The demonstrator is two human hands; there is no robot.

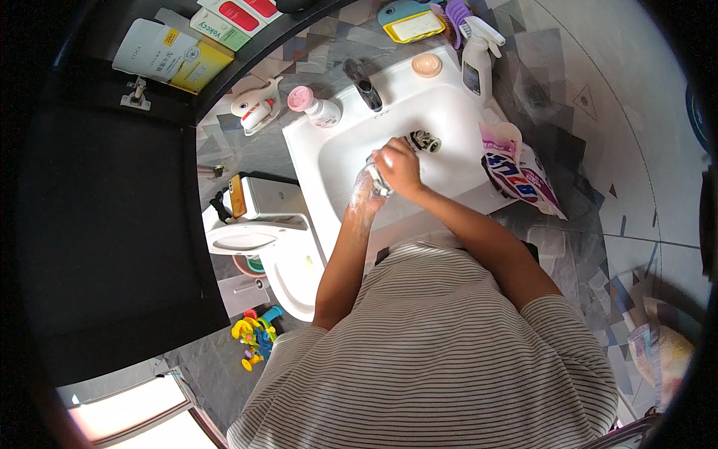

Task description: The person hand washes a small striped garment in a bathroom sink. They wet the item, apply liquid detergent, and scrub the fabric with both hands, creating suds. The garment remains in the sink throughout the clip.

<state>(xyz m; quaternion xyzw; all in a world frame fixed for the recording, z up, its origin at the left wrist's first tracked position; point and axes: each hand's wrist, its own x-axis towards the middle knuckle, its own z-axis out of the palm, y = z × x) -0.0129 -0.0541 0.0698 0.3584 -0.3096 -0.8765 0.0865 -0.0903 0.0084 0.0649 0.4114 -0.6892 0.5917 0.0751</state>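
Observation:
Over the white washbasin (348, 150), my left hand (367, 188) is covered in suds and holds a small wet cloth (378, 178), white and dark. My right hand (399, 168) is closed on the same cloth from the other side, its fingers curled in. Beyond my right hand, a crumpled black-and-white cloth (424, 141) lies in the basin, near the drain area. The black faucet (363, 85) stands at the back rim, and no water is seen running from it. The cloth's exact kind cannot be told, since my hands hide much of it.
A pink-topped pump bottle (321, 109) and a peach soap dish (426, 65) sit on the basin's rim. A white spray bottle (478, 59) and a detergent bag (519, 168) stand at the right. Left are a toilet (291, 275) and an open black cabinet door (123, 224).

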